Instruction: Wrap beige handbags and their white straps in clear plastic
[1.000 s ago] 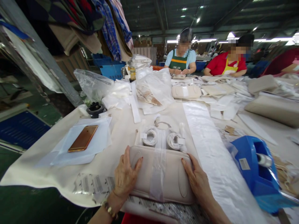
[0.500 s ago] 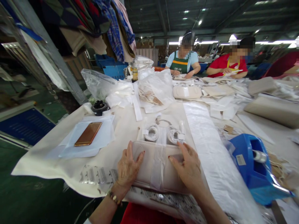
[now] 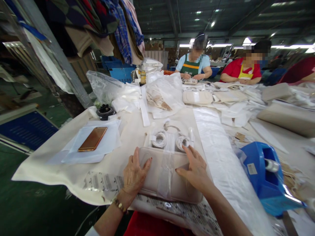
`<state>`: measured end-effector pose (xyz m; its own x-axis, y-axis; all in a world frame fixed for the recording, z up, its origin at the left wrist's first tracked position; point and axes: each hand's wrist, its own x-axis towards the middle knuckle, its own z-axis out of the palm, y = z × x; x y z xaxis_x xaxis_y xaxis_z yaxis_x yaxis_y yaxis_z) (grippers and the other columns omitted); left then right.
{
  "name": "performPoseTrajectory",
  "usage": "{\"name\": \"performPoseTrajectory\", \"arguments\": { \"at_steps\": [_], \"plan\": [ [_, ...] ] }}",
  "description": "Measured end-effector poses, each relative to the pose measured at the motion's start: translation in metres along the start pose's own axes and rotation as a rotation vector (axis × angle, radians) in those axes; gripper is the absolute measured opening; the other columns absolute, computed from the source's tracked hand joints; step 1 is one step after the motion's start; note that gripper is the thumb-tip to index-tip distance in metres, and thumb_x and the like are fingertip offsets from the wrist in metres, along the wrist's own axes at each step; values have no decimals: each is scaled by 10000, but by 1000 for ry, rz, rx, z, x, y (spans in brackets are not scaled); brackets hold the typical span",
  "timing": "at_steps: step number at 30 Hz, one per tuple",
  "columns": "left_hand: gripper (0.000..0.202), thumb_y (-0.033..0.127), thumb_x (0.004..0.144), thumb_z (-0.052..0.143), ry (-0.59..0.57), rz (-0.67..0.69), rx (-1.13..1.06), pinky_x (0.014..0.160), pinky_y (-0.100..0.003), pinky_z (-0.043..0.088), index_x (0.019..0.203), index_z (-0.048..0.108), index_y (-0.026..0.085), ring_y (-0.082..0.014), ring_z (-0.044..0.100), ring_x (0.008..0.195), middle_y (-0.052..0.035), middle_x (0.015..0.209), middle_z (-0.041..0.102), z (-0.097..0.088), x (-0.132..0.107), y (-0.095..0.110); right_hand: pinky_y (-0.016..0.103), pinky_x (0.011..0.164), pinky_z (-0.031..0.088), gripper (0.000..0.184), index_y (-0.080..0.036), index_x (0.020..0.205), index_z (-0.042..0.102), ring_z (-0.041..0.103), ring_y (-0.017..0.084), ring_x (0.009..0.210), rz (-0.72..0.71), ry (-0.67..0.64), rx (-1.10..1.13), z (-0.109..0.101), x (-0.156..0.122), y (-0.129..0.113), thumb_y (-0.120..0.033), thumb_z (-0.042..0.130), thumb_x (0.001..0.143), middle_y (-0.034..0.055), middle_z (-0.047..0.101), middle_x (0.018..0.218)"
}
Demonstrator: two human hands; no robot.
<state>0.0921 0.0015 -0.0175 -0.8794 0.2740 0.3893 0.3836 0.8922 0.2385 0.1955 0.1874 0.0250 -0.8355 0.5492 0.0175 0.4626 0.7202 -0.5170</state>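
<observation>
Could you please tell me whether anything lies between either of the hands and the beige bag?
Nothing visible does: the left hand and right hand both rest directly on the bag. A translucent strip crosses the bag's middle, between the hands.

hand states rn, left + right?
Left hand: open, resting on the left end of the beige bag.
Right hand: open, spread over the right part of the same bag.
</observation>
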Motion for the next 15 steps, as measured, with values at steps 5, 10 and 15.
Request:
{"name": "performPoseTrajectory", "arguments": {
  "at_steps": [5, 10, 15],
  "plan": [
    [614, 476, 858, 531, 7, -16, 0, 647, -285, 515, 1324, 400, 97, -221, 653, 781, -106, 976, 621, 0, -1, 1, 512, 1055, 238, 794, -207, 1355, 403, 294, 318, 1335, 53, 53, -13, 4, 2, -6, -276, 658, 605, 129, 338, 1453],
    [626, 473, 858, 532, -1, -19, -13, 649, -308, 519, 1332, 390, 89, -242, 654, 794, -117, 1005, 611, 1, -1, 1, 517, 1049, 235, 847, -183, 1383, 365, 279, 331, 1337, 28, 58, -90, 8, 2, -8, -320, 674, 606, 154, 325, 1455],
    [629, 480, 865, 513, -30, -31, -22, 668, -319, 518, 1341, 380, 90, -246, 653, 801, -126, 1029, 607, 0, -1, 2, 529, 1043, 223, 950, -164, 1417, 302, 247, 353, 1342, -1, 44, -174, 12, 0, -6, -364, 691, 573, 174, 276, 1475]
  ]
}}
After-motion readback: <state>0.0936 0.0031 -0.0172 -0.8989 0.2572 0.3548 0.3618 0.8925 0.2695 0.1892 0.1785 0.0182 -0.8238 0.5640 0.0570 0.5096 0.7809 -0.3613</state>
